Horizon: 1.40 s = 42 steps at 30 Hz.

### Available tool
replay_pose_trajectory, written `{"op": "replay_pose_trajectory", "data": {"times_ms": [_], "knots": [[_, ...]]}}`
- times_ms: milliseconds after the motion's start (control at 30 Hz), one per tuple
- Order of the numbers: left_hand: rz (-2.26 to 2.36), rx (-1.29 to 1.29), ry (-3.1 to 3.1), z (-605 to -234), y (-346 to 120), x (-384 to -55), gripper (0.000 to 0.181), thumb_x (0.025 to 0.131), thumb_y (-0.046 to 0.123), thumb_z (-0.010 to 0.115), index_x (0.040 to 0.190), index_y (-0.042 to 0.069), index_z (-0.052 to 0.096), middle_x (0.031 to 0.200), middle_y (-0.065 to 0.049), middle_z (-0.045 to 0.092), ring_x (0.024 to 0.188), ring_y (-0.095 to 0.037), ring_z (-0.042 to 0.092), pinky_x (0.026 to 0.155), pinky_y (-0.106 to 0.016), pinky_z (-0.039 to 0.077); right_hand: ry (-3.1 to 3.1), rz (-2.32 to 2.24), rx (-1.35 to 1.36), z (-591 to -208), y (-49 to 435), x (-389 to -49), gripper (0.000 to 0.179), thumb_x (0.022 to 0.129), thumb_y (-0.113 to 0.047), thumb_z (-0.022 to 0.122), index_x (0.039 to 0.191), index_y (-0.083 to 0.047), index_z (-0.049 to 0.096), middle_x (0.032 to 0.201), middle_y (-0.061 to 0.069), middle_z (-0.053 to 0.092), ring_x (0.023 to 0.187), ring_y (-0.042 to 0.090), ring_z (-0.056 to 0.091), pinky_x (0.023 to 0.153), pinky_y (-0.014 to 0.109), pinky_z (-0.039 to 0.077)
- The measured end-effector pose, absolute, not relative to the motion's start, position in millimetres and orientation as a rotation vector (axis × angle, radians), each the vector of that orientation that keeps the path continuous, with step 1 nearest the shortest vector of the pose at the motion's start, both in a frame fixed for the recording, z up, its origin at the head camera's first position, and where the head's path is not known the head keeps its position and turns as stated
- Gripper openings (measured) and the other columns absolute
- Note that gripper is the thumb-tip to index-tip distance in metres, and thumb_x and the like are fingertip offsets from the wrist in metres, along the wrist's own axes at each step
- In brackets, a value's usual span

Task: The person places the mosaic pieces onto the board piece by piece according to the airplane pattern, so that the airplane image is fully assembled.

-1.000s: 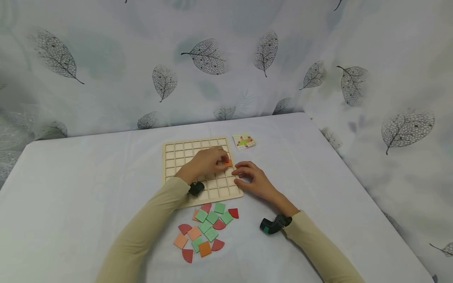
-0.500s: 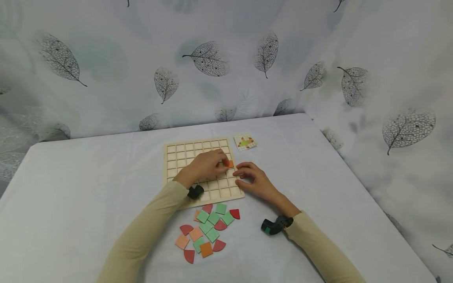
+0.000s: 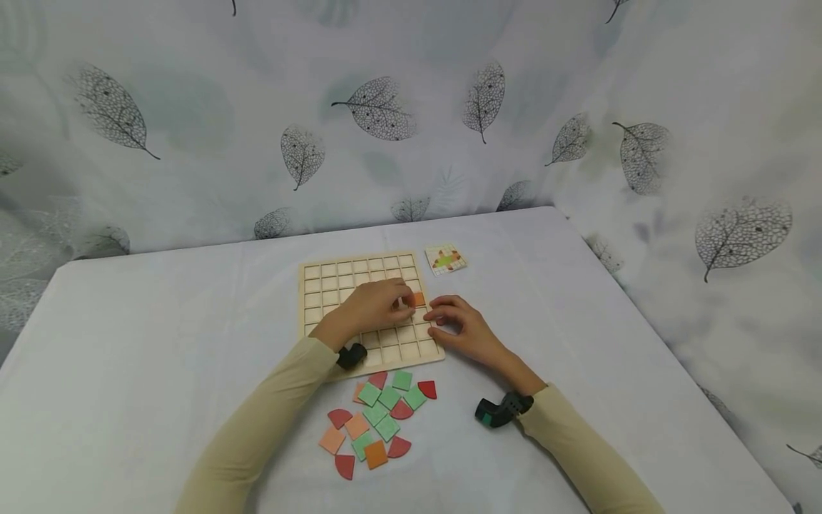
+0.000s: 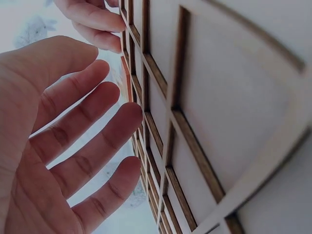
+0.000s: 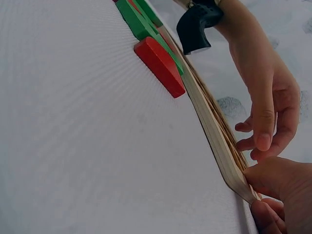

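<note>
A wooden grid board (image 3: 312, 300) lies on the table. One orange square tile (image 3: 419, 299) sits in a cell near its right edge. Just left of that tile is my left hand (image 3: 377, 303), held over the board with bent fingers; in the left wrist view its fingers (image 4: 109, 136) are spread, with nothing between them. My right hand (image 3: 467, 330) is at the board's right edge. In the right wrist view its thumb (image 5: 268, 173) and a finger grip that edge near the corner. A small bit of red shows by the right fingers in the head view; its kind is unclear.
In front of the board lie loose pieces: green square tiles (image 3: 387, 427), orange square tiles (image 3: 375, 454) and red quarter-circle pieces (image 3: 344, 466). A small pattern card (image 3: 445, 259) lies beyond the board's right corner. A leaf-print cloth (image 3: 379, 164) hangs behind the white table (image 3: 160, 357).
My left hand has drawn slightly left and back from the orange tile, so more of the tile shows. The right hand keeps its place at the board's edge.
</note>
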<state>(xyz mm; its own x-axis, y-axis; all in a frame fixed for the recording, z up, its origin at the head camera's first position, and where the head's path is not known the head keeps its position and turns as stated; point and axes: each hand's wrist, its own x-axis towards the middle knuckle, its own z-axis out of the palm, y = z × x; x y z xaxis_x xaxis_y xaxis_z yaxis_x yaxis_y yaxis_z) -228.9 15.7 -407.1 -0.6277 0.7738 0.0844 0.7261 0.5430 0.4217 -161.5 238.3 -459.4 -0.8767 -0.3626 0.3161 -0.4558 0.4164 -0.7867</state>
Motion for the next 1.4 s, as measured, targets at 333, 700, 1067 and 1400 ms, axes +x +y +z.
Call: {"op": "replay_pose_trajectory", "data": {"times_ms": [333,700,1067,1400], "knots": [[0.617,1.347,2.666,-404,17,-219,0.013,0.094,0.022,0.062,0.099,0.015,0.072,0.098,0.002,0.065,0.082,-0.012,0.060,0.071,-0.028,0.049,-2.576,1.474,0.719,-461,239,-163,0.020,0.086,-0.002,0.072,0.106,0.000,0.070,0.123,0.019,0.056,0.099,0.027,0.061,0.086,0.029,0.051],[0.682,1.410,2.601,-399,14,-203,0.011,0.095,0.022,0.062,0.096,0.015,0.070,0.095,0.003,0.065,0.085,-0.015,0.063,0.072,-0.027,0.050,-2.607,1.467,0.689,-457,235,-162,0.023,0.084,0.005,0.071,0.107,0.008,0.068,0.125,0.027,0.054,0.101,0.036,0.061,0.087,0.045,0.051],[0.716,1.447,2.506,-399,15,-191,0.015,0.093,0.027,0.064,0.097,0.015,0.071,0.095,0.003,0.066,0.082,-0.013,0.061,0.069,-0.024,0.047,-2.621,1.452,0.702,-421,226,-146,0.020,0.084,0.010,0.068,0.103,0.013,0.066,0.120,0.032,0.054,0.100,0.041,0.060,0.086,0.044,0.051],[0.722,1.509,2.436,-401,16,-178,0.016,0.093,0.029,0.065,0.099,0.016,0.070,0.095,0.007,0.065,0.080,-0.009,0.059,0.074,-0.022,0.047,-2.611,1.460,0.719,-422,227,-147,0.021,0.084,0.010,0.068,0.104,0.012,0.066,0.121,0.032,0.054,0.098,0.040,0.061,0.086,0.049,0.050]]}}
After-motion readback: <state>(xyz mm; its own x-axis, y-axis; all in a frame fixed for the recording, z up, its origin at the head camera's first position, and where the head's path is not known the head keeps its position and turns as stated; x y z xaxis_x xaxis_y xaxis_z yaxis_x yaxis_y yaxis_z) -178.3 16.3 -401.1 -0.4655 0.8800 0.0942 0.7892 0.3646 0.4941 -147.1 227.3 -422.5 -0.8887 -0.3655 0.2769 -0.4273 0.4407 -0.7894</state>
